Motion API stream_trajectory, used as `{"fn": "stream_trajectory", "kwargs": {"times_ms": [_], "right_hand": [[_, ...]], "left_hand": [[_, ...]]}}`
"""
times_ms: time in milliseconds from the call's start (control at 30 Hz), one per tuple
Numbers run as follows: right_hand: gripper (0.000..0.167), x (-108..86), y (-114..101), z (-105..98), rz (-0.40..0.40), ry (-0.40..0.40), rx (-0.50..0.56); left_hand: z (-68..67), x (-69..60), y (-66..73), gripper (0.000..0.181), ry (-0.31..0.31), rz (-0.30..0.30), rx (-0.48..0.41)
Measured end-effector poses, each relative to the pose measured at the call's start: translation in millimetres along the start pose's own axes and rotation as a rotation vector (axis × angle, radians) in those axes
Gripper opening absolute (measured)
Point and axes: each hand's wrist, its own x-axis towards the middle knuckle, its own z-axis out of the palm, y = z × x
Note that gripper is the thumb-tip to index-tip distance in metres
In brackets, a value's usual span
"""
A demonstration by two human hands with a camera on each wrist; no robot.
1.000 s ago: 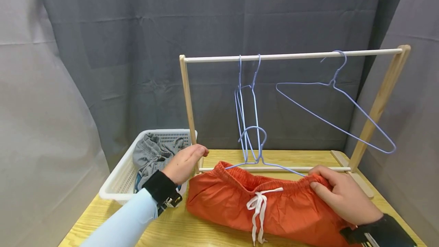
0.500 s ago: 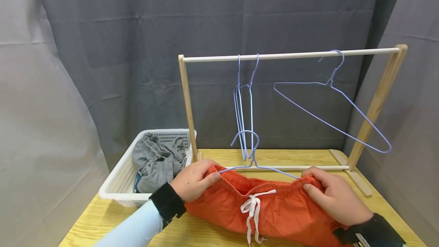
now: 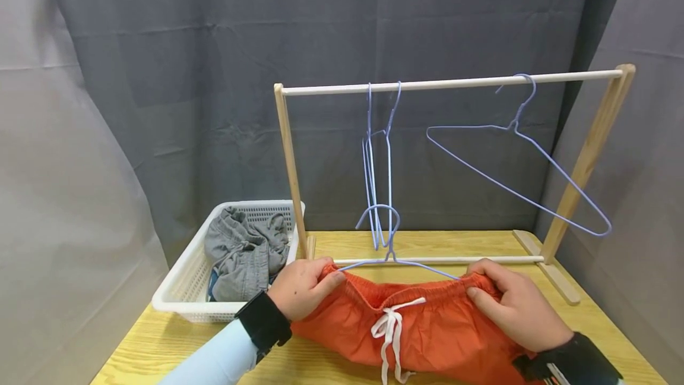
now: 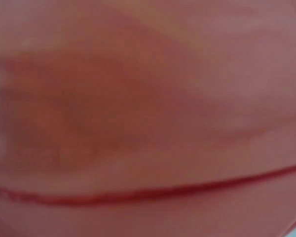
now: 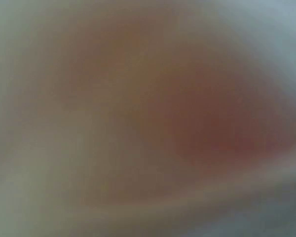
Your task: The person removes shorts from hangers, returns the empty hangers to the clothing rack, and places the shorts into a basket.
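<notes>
Orange shorts with a white drawstring bow spread across the front of the table in the head view. A light-blue wire hanger reaches down into their waistband, its hook and shoulders showing above; its lower part is hidden by the cloth. My left hand grips the left end of the waistband, thumb on the front. At the other end, my right hand holds the waistband between thumb and fingers. Both wrist views are blurred and close to the skin and reddish cloth.
Behind the shorts stands a wooden rack with a white top rail. Two or so bunched hangers hang near its middle, and another hanger hangs toward the right. A white basket holding grey clothing sits at left.
My left hand has come down from beside the rack's left post and taken hold of the waistband's left end. The hanger and shorts have shifted slightly left; my right hand keeps its grip.
</notes>
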Motion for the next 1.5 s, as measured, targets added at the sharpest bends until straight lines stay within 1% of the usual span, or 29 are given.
{"fn": "stream_trajectory", "kwargs": {"times_ms": [67,167,267,367,500,600,767,900,1000,1067,1167,1300,1500], "right_hand": [[0.031,-0.9,0,0,-0.002,0.005,-0.002],[0.033,-1.5,0,1,-0.009,0.015,-0.008],[0.034,-2.0,1,1,-0.017,0.023,-0.02],[0.037,-3.1,3,2,-0.035,0.024,-0.043],[0.042,-5.5,7,2,-0.092,0.019,-0.084],[0.045,-7.7,9,-1,-0.154,0.01,-0.126],[0.046,-10.3,13,-9,-0.246,0.013,-0.215],[0.044,-11.5,17,-17,-0.304,0.027,-0.241],[0.04,-11.6,19,-22,-0.339,0.036,-0.241],[0.04,-11.5,19,-25,-0.342,0.04,-0.248],[0.042,-11.7,18,-28,-0.321,0.033,-0.252],[0.045,-13.8,17,-29,-0.268,0.022,-0.245],[0.044,-23.2,14,-24,-0.162,-0.012,-0.122]], "left_hand": [[-1.0,-1.2,0.9,0.036,0.016,0.017,0.014],[-2.8,-2.7,1.4,0.035,0.057,0.056,0.036],[-3.9,-3.9,-0.3,0.036,0.102,0.095,0.057],[-5.1,-5.5,-3.5,0.036,0.138,0.118,0.08],[-7.2,-8.0,-7.6,0.036,0.171,0.123,0.105],[-8.6,-8.3,-8.8,0.036,0.184,0.128,0.117],[-13.2,-8.3,-9.9,0.032,0.201,0.108,0.141],[-20.7,-8.0,-14.5,0.027,0.256,0.117,0.18],[-27.2,-8.6,-19.2,0.024,0.297,0.116,0.206],[-31.3,-10.2,-21.9,0.022,0.303,0.103,0.209],[-35.1,-12.4,-24.5,0.022,0.304,0.088,0.212],[-37.8,-14.3,-25.6,0.028,0.321,0.083,0.199],[-37.6,-15.7,-25.0,0.031,0.336,0.07,0.186]]}}
